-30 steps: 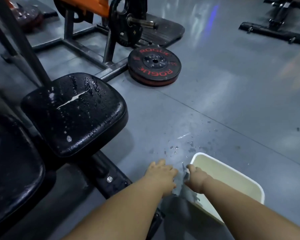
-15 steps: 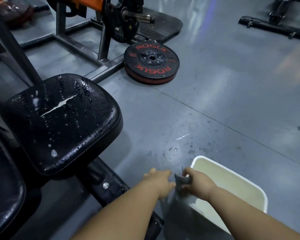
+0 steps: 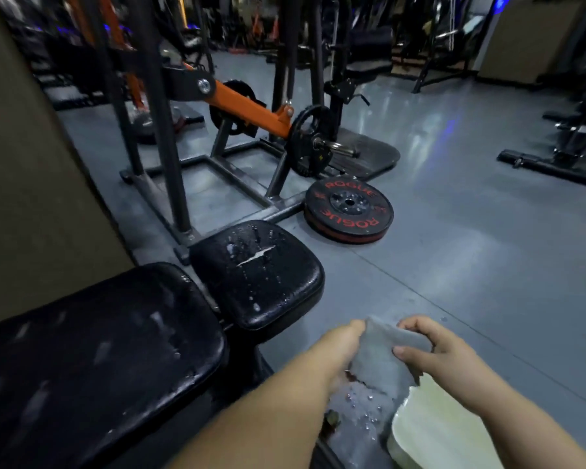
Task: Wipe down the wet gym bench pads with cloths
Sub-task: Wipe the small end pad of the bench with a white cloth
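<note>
A grey cloth [image 3: 383, 357] is stretched between both hands in front of me. My left hand [image 3: 339, 343] grips its left edge and my right hand [image 3: 433, 346] grips its right edge. The cloth hangs above the floor, to the right of the bench. The small black seat pad [image 3: 261, 275] is beaded with water and has a torn slit across its top. The long black back pad [image 3: 92, 350] lies at the lower left with wet streaks on it.
A cream tub [image 3: 433, 431] stands on the floor under my right forearm, with water drops on the floor [image 3: 362, 404] beside it. A Rogue weight plate [image 3: 349, 211] lies beyond the seat pad. An orange-armed machine [image 3: 247, 110] stands behind it.
Both hands have lifted the cloth up from the tub's corner and spread it wider. My view has tilted up, so more of the gym and the back pad show.
</note>
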Demonstrator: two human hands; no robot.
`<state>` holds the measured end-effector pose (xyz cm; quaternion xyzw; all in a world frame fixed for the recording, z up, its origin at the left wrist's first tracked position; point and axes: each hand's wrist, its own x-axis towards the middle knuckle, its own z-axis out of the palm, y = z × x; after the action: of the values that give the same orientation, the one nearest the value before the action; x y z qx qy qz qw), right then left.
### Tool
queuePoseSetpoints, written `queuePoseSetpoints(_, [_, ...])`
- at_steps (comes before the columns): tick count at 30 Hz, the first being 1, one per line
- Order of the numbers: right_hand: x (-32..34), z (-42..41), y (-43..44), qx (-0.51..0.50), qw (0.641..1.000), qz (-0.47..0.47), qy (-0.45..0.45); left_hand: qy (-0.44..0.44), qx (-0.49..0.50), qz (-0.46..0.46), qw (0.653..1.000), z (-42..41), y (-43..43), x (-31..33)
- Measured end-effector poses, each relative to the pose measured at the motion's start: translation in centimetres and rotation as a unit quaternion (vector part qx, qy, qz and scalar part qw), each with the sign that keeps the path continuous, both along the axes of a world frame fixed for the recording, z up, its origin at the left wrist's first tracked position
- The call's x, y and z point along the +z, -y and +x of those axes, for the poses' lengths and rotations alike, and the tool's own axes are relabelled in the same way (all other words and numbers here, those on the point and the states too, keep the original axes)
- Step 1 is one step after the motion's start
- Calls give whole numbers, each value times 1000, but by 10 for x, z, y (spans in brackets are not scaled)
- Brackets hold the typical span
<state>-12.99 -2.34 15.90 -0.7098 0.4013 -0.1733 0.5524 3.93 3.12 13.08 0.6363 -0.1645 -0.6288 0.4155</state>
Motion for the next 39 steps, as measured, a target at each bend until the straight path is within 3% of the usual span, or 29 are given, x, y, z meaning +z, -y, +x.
queuePoseSetpoints(6, [49,38,-54,-15,995,-98,-13,17,51,-87,995,26,-74,64])
queuePoseSetpoints(17, [103,87,-155,-48,989,-138,-8,107,124,-159,974,69,-187,131])
queuePoseSetpoints(23, [111,92,-170,-68,989,-128,-41,256,119,-126,951,106,-221,143])
queuePoseSetpoints(31, [100,113,-142,-102,988,-96,-71,304,109,-70,944,146,-228,129])
queuePoseSetpoints(35, [90,137,-124,-111,988,-104,-35,346,85,-40,933,167,-220,110])
queuePoseSetpoints(37, [84,147,-119,-112,987,-111,-9,399,50,-15,915,178,-214,101])
queuePoseSetpoints(39, [77,156,-113,-116,984,-132,3,482,-6,30,876,187,-209,96])
